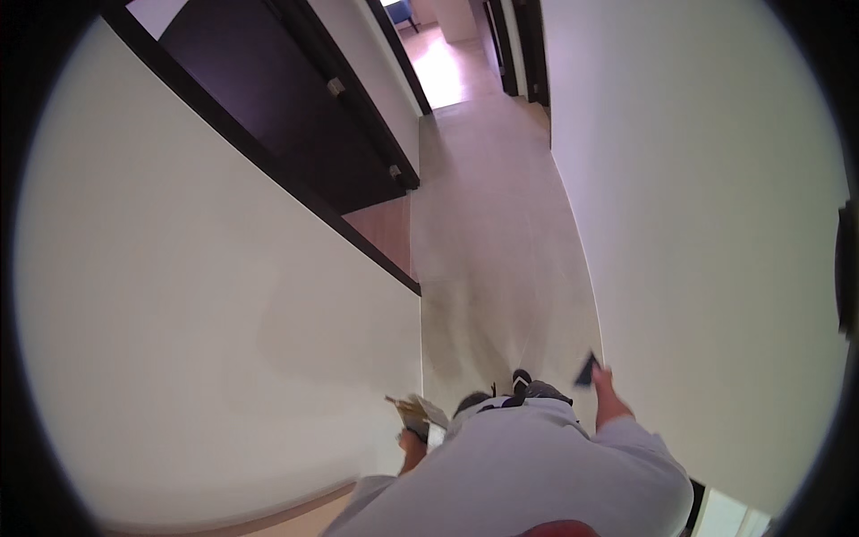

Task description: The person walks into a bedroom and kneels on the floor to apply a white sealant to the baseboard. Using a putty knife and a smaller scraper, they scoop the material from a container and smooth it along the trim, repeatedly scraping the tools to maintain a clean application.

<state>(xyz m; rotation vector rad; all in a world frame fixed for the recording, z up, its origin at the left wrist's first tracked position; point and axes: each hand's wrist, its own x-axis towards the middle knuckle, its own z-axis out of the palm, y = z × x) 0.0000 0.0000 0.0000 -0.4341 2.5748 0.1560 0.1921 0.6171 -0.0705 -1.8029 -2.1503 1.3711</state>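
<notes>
Walking down narrow corridor (pixel 501 224), carrying step. Left hand (pixel 412 440) fingers pinching tan paper packet (pixel 416 412) near left wall; right hand (pixel 604 380) fingers pinching small dark flat item (pixel 587 368). Next likely needs steady grip, clearance from walls.

A doorway (pixel 295 116) lies left of the corridor floor (pixel 501 233), wall (pixel 707 224) right.
</notes>
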